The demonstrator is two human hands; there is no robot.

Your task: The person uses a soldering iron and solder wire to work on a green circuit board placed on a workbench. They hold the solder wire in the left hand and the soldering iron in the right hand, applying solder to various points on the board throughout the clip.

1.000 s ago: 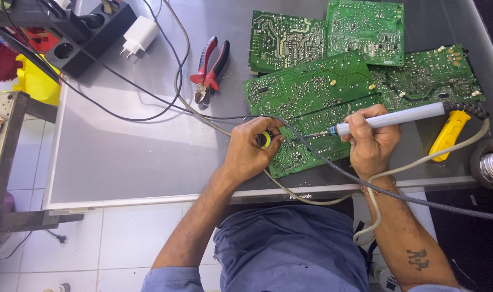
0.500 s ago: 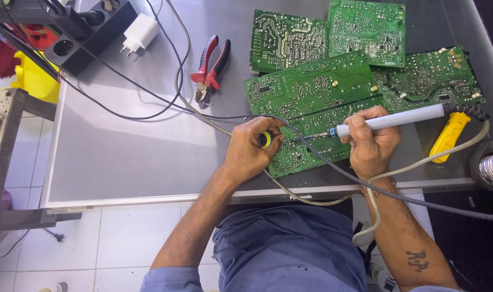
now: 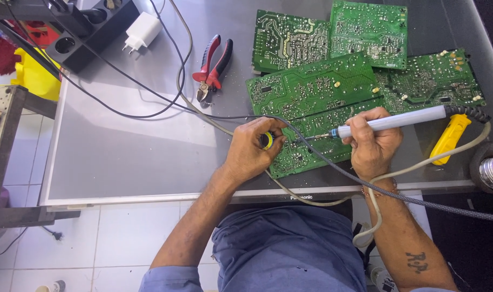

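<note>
My right hand [image 3: 372,141] grips a pale grey soldering iron [image 3: 398,120] whose tip touches the nearest green circuit board [image 3: 311,132]. My left hand [image 3: 252,151] is closed around a small yellow and dark tool [image 3: 267,140] at that board's left edge. The board lies on a grey tabletop [image 3: 122,146], partly under another green board [image 3: 311,89]. Two cables cross the board between my hands.
Further green boards [image 3: 289,38] [image 3: 371,32] [image 3: 430,81] lie at the back. Red-handled cutters [image 3: 214,67], a white plug adapter [image 3: 141,32] and a black power strip [image 3: 89,32] sit at back left. A yellow-handled tool [image 3: 449,138] and a round tin [image 3: 492,170] are at right.
</note>
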